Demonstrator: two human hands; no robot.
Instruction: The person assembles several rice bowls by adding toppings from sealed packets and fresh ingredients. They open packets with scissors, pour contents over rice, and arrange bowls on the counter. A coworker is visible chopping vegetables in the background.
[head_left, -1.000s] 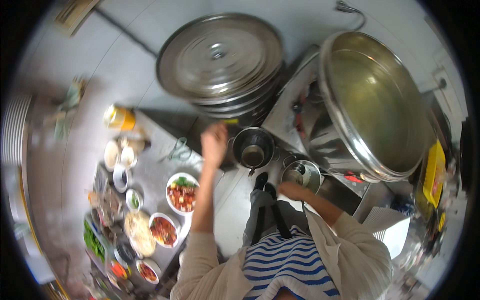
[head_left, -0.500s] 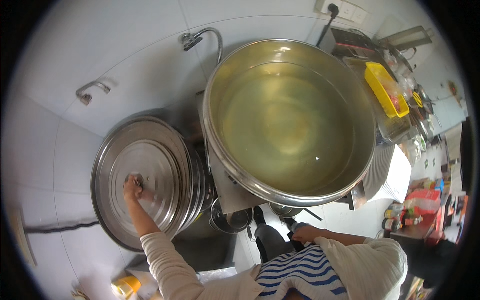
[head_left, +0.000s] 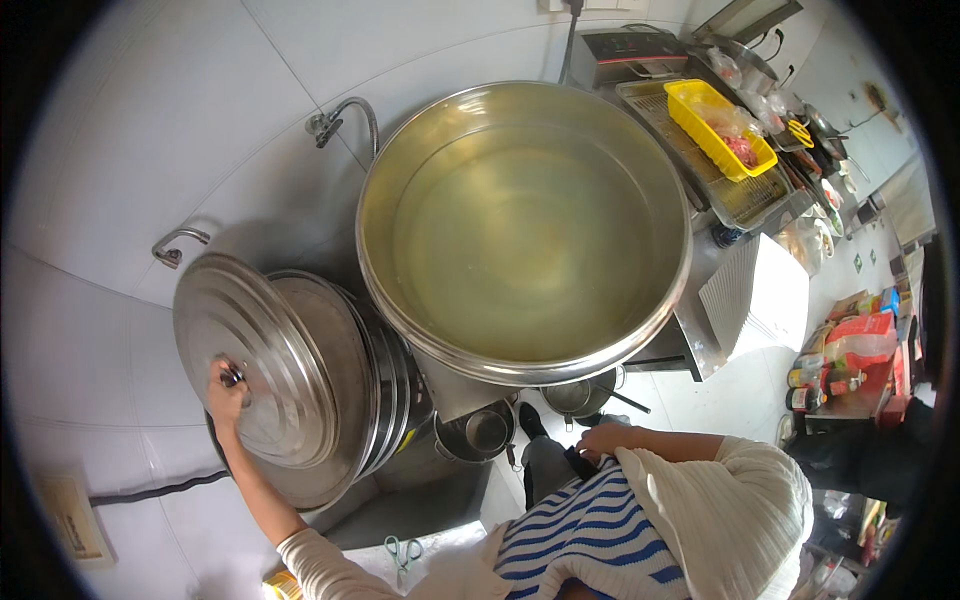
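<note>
My left hand (head_left: 228,392) grips the black knob at the middle of a large round metal pot lid (head_left: 290,400). The lid is tilted, its right side standing off a flat grey round surface on the tall metal pot (head_left: 345,330); whether that surface is another lid or the contents, I cannot tell. To the right stands a very large, wide steel pot (head_left: 655,345), filled with clear yellowish liquid (head_left: 530,250). In front of my waist, my right hand (head_left: 607,440) is closed beside something dark, which its fingers mostly hide.
Two wall taps (head_left: 340,115) stick out behind the pots. A yellow basket (head_left: 720,130) with red meat lies on a wire-racked tray at right, near white stacked sheets (head_left: 765,300). Smaller pans (head_left: 575,398) sit low down in front. Green-handled scissors (head_left: 403,553) lie at bottom left.
My left hand has lifted and tilted the lid leftward, exposing the round surface beneath. The view has shifted, so the big pot appears further left. My right hand stays at my waist.
</note>
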